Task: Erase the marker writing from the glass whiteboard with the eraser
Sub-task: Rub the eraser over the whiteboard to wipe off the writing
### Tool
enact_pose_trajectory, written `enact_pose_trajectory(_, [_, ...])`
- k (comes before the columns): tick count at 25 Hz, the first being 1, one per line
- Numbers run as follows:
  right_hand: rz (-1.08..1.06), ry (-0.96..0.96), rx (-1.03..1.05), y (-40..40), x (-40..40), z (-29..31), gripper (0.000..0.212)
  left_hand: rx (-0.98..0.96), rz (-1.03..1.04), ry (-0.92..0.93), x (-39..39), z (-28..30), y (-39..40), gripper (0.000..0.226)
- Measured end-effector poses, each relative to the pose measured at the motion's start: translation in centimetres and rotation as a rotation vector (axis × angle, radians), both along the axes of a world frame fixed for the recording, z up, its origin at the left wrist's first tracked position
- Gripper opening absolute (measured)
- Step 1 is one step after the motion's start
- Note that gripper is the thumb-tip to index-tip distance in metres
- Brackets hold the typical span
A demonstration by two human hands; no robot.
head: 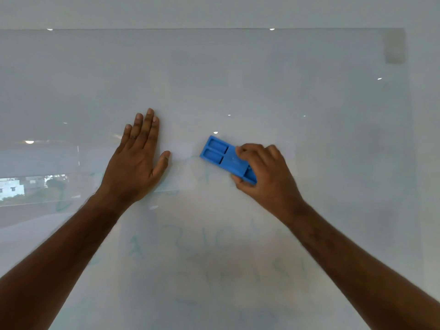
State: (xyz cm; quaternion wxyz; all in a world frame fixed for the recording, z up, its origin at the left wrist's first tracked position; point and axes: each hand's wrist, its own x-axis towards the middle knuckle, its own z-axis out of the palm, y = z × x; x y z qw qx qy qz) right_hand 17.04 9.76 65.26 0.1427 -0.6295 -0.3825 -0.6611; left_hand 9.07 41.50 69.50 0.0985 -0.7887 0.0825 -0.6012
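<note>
The glass whiteboard (pixel 262 79) fills the view, mounted on a pale wall. A blue plastic eraser (pixel 220 154) lies tilted against the glass near the middle, with my right hand (pixel 264 172) shut on its right end. My left hand (pixel 138 158) rests flat on the glass to the left of the eraser, fingers together and pointing up, thumb out. Faint greenish marker writing (pixel 204 239) runs across the lower half of the board, below both hands. More faint strokes (pixel 62 201) show at the left, partly hidden by my left forearm.
The board's top edge (pixel 214 29) runs near the top of the view and its right edge (pixel 408 139) stands at the far right. A pale patch (pixel 395 46) sits in the top right corner. Reflections of lights and an outdoor scene (pixel 14 186) show at left.
</note>
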Motion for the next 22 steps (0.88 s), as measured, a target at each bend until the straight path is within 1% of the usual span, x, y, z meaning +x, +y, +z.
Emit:
enact_pose_trajectory(3, [-0.046, -0.052, -0.104, -0.9, 0.2, -2.7, 0.046, 0.018, 0.002, -0.001, -0.4, 0.0, 1.6, 0.081])
enact_pose_trajectory(6, [-0.125, -0.096, -0.175, -3.6, 0.8, -3.3, 0.046, 0.029, 0.021, -0.009, -0.9, 0.1, 3.4, 0.081])
enact_pose_trajectory(7, [-0.150, -0.093, -0.165, -4.4, 0.9, -2.8, 0.049, 0.035, 0.024, -0.015, -1.0, 0.1, 3.8, 0.081])
enact_pose_trajectory(9, [-0.166, -0.060, -0.082, -5.1, 0.8, -1.4, 0.053, 0.032, 0.011, -0.019, -0.9, 0.2, 4.1, 0.082])
enact_pose_trajectory(11, [-0.136, -0.031, 0.015, -4.1, 0.2, 0.5, 0.053, 0.022, -0.002, -0.015, -0.8, 0.2, 3.9, 0.082])
enact_pose_trajectory(13, [-0.086, -0.008, 0.050, -1.5, -0.5, 1.8, 0.049, 0.026, -0.003, -0.011, -0.8, 0.1, 3.9, 0.082])
enact_pose_trajectory(15, [-0.027, 0.005, 0.019, 1.8, -1.4, 2.0, 0.047, 0.042, -0.004, -0.008, -0.9, 0.3, 4.3, 0.082])
enact_pose_trajectory(18, [-0.011, -0.030, -0.066, 5.1, -2.0, 0.2, 0.047, 0.127, 0.018, -0.008, -1.2, 0.7, 5.5, 0.081])
enact_pose_trajectory(20, [-0.039, -0.069, -0.129, 5.0, -1.9, -1.3, 0.045, 0.173, 0.038, -0.001, -1.5, 1.1, 6.5, 0.081])
enact_pose_trajectory(22, [-0.067, -0.110, -0.187, 3.8, -1.4, -2.6, 0.043, 0.149, 0.044, 0.003, -2.1, 1.4, 7.7, 0.082])
